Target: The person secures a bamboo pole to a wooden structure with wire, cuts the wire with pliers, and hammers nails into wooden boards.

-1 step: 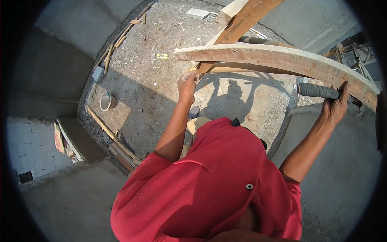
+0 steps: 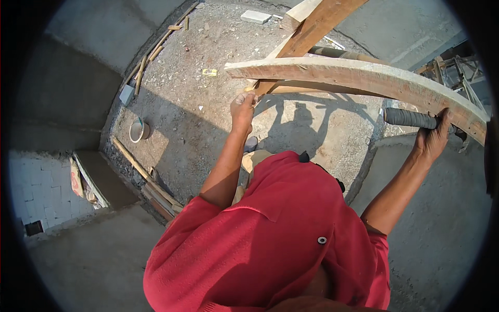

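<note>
A long wooden beam (image 2: 343, 73) stretches from the middle of the view to the right edge, in front of me. My left hand (image 2: 243, 110) is raised below its left end, fingers closed in a pinch. Something small and yellowish shows at the fingertips, beside a slanting brown timber (image 2: 317, 28); I cannot make out what it is. At the right, my right hand (image 2: 434, 136) is wrapped around a tool with a dark wrapped handle (image 2: 408, 117), close under the beam. The thumb reaches up against the beam's face. The tool's far end is partly hidden behind the hand.
Grey plastered walls (image 2: 57, 93) surround a gravelly floor (image 2: 176, 78). A bucket (image 2: 139, 131) stands at the left, with wood strips (image 2: 130, 158) along the wall and a pale block (image 2: 126, 95). Another white block (image 2: 255, 17) lies at the far side. Shadows cross the floor.
</note>
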Demonstrator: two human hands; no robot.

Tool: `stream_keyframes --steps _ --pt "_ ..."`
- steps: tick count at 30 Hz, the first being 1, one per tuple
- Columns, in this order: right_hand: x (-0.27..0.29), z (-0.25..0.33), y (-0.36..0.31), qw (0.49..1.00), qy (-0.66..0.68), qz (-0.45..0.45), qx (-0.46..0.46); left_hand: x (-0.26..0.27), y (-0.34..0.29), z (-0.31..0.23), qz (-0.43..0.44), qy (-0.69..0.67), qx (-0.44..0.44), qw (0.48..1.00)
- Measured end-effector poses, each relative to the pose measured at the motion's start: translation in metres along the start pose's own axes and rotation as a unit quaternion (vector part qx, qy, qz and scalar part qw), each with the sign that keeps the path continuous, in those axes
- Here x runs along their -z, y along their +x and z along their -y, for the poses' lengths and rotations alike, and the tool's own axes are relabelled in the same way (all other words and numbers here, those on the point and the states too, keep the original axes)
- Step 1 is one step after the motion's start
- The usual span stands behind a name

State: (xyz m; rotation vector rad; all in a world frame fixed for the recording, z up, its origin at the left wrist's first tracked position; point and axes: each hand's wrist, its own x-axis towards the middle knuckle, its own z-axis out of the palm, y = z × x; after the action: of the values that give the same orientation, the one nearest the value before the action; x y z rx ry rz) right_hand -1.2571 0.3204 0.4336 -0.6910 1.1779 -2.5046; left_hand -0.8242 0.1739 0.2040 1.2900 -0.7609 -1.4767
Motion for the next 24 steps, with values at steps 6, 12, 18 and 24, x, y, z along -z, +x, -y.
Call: stream_keyframes --steps 6,12,18,24 --pt "0.008 -0.009 0.001 0.998 -0.029 0.056 0.03 -0.004 -0.018 0.004 0.103 0.044 -0.055 0.992" --pt "-0.01 0.007 -0.027 0.999 -0.002 -0.026 0.042 -0.12 -0.083 -0.073 0.282 0.125 -0.238 0.921" --pt "-0.033 0.015 -0.024 0.996 -0.037 0.014 0.077 -0.237 -0.154 -0.144 0.447 0.088 -0.381 0.805" --pt "-0.022 0.03 -0.023 0.999 -0.02 0.031 0.037 -0.27 -0.183 -0.166 0.51 0.09 -0.415 0.748"
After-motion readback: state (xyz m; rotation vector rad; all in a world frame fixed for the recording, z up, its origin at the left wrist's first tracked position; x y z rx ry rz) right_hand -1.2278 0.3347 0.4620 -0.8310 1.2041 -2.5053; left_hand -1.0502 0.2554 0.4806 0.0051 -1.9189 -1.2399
